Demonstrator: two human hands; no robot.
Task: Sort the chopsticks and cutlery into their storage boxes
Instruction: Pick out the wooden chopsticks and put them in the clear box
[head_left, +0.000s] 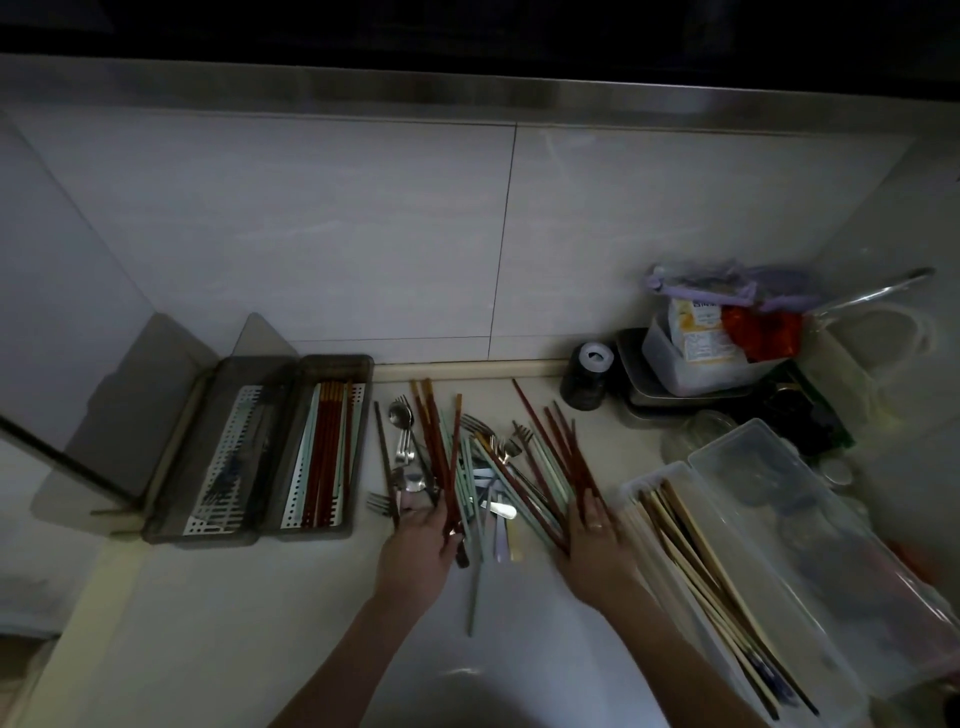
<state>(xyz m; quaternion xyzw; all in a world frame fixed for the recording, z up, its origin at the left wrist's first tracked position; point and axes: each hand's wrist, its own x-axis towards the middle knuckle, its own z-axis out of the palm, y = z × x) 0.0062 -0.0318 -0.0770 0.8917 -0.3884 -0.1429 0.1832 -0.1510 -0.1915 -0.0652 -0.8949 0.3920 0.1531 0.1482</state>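
Left hand (415, 545) grips red chopsticks (451, 467); right hand (592, 540) grips another red bundle (566, 457). Both bundles' long axes point away toward the wall.

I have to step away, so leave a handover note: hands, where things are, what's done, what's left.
Left hand grips red chopsticks in the pile of chopsticks, forks and spoons on the counter.
Right hand holds a bunch of red chopsticks at the pile's right edge.
Done: some red and green chopsticks lie in the right grey box; wooden ones in the clear box.
Left: the pile itself.
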